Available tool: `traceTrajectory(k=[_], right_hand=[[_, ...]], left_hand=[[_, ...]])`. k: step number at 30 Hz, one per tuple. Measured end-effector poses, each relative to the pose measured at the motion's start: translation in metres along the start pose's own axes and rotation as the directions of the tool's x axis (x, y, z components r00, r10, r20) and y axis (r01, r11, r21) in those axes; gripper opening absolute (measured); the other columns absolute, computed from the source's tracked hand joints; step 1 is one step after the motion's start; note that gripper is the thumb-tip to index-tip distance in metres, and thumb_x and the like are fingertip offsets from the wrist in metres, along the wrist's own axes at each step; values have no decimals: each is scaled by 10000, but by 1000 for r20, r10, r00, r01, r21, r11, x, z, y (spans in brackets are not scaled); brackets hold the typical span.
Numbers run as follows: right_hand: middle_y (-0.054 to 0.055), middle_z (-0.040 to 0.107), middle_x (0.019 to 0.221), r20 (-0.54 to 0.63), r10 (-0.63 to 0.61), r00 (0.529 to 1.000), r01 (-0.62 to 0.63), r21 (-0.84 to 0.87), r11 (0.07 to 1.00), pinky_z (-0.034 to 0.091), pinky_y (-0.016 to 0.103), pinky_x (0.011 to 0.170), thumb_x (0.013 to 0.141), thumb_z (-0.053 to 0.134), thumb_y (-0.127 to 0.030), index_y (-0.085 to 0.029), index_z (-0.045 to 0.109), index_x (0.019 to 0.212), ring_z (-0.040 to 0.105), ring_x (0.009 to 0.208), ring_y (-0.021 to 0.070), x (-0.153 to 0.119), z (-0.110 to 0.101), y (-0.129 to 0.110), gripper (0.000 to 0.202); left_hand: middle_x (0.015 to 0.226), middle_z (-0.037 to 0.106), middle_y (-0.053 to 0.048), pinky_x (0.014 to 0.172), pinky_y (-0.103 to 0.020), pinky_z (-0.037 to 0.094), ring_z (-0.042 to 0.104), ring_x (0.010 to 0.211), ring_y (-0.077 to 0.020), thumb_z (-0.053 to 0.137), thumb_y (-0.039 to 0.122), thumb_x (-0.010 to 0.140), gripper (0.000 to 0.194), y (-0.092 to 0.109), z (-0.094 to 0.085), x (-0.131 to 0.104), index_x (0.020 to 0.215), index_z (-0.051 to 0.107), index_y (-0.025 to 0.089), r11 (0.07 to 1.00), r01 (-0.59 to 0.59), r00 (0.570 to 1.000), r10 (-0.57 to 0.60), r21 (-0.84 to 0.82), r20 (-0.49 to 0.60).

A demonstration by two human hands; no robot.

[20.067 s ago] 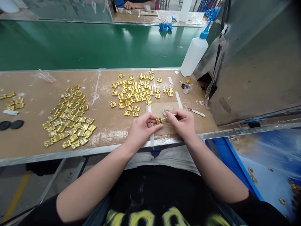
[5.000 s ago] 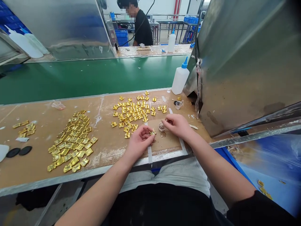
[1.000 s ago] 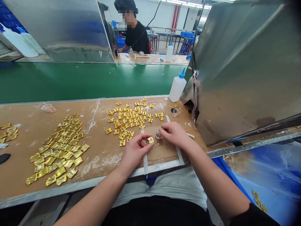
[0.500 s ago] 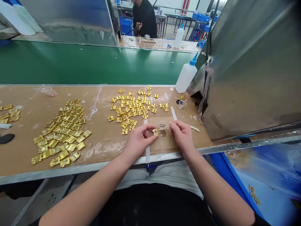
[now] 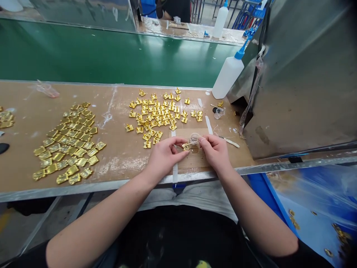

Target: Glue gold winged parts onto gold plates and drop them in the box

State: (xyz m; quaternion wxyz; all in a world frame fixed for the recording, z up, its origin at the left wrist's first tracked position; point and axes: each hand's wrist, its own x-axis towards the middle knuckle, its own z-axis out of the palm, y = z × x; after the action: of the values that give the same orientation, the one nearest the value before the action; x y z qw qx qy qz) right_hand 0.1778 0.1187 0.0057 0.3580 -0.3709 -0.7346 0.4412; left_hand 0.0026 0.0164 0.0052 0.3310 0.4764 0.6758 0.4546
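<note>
My left hand (image 5: 166, 154) pinches a small gold piece (image 5: 185, 146) between thumb and fingertips. Closed round a thin stick (image 5: 193, 143), my right hand (image 5: 214, 152) is just right of it, and the stick's tip reaches the gold piece. Behind the stick sits a small clear cup (image 5: 194, 137) on a cardboard patch (image 5: 181, 163). Many gold pieces with upright posts (image 5: 158, 115) lie beyond my left hand. Flatter gold pieces (image 5: 72, 141) form a large group to the left.
A white bottle with a blue cap (image 5: 228, 77) stands at the back right, beside a metal panel (image 5: 304, 82). Behind the worktable runs a green belt (image 5: 111, 56). A blue bin (image 5: 276, 201) is at the lower right. Across the belt, a person (image 5: 178, 10) is partly visible.
The camera view has tilted down, so the table appears higher. The stick now meets the gold piece, and my right hand is slightly closer to my left.
</note>
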Motion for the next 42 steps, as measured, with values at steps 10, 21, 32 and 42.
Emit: traceTrajectory(k=[10, 21, 32, 42], right_hand=[[-30, 377, 599, 2, -27, 1000, 27, -35, 999, 292, 280, 581, 940, 627, -451, -205, 461, 595, 369, 597, 127, 0, 1, 2, 455], [-39, 365, 615, -138, -219, 966, 187, -209, 960, 268, 308, 593, 984, 597, -335, -217, 415, 633, 354, 586, 133, 5, -12, -5, 413], [-37, 393, 615, -73, -239, 968, 202, -334, 921, 267, 316, 598, 976, 592, -295, -216, 423, 643, 372, 583, 134, 12, -8, -3, 381], [-39, 376, 566, 8, -250, 968, 250, -102, 963, 289, 307, 578, 954, 609, -345, -221, 445, 602, 354, 547, 127, 0, -3, -9, 408]], left_hand=[[639, 628, 50, 606, -266, 422, 563, 574, -147, 867, 324, 810, 299, 2, -1, 0, 1086, 795, 235, 1000, -4, 1000, 5, 24, -11], [672, 640, 46, 605, -263, 419, 564, 589, -140, 860, 281, 824, 272, 1, 0, 0, 1083, 790, 240, 1000, -16, 1000, 16, 15, -15], [662, 629, 42, 615, -269, 420, 571, 594, -150, 864, 277, 819, 274, 5, -1, 0, 1080, 793, 235, 1000, -3, 1000, 3, 11, -20], [705, 667, 46, 625, -264, 435, 570, 587, -132, 877, 251, 823, 265, 1, 0, 1, 1073, 789, 240, 998, -47, 999, 47, 40, -16]])
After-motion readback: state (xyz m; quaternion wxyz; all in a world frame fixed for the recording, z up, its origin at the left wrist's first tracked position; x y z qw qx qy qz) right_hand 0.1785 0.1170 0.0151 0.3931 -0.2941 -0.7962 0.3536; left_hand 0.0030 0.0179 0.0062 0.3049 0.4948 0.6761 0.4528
